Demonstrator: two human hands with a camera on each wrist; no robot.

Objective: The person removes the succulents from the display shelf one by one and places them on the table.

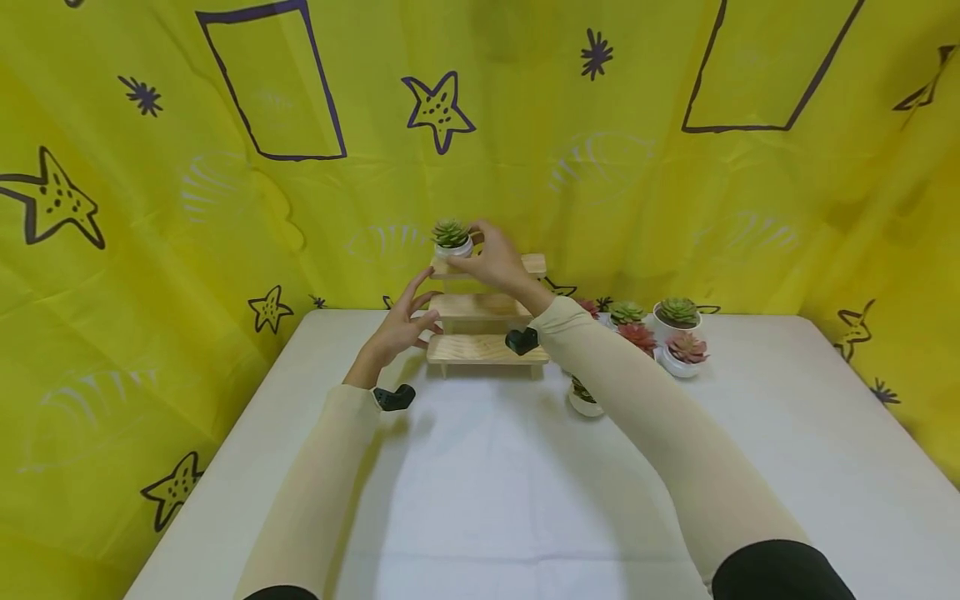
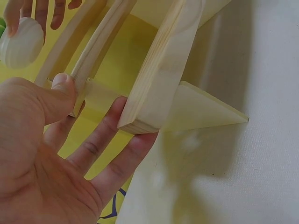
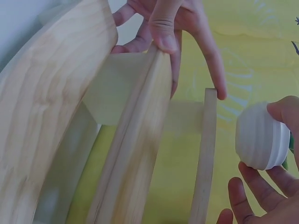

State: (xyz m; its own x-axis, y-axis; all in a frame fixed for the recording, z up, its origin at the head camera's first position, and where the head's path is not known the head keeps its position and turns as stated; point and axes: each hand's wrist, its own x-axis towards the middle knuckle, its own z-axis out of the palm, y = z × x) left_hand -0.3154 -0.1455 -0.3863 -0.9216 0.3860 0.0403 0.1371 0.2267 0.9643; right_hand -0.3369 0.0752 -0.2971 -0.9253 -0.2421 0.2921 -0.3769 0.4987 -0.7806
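A three-step wooden stand (image 1: pixel 476 307) rises against the yellow cloth in the head view. My right hand (image 1: pixel 493 260) pinches a small white ribbed pot (image 3: pixel 259 135) that holds a green artificial succulent (image 1: pixel 450 233). In the head view the pot overlaps the left end of the top step; in the right wrist view it shows beside that step's edge. My left hand (image 1: pixel 401 327) grips the stand's left side. Its thumb (image 2: pixel 63 88) lies on the end of the middle step, and other fingers touch the bottom step (image 2: pixel 149 107).
Right of the stand, several potted succulents in green (image 1: pixel 678 312) and red (image 1: pixel 687 347) stand grouped on the white table (image 1: pixel 480 500). Another white pot (image 1: pixel 585 404) sits nearer, partly behind my right forearm. A yellow patterned cloth (image 1: pixel 517 183) hangs behind the table and at both sides.
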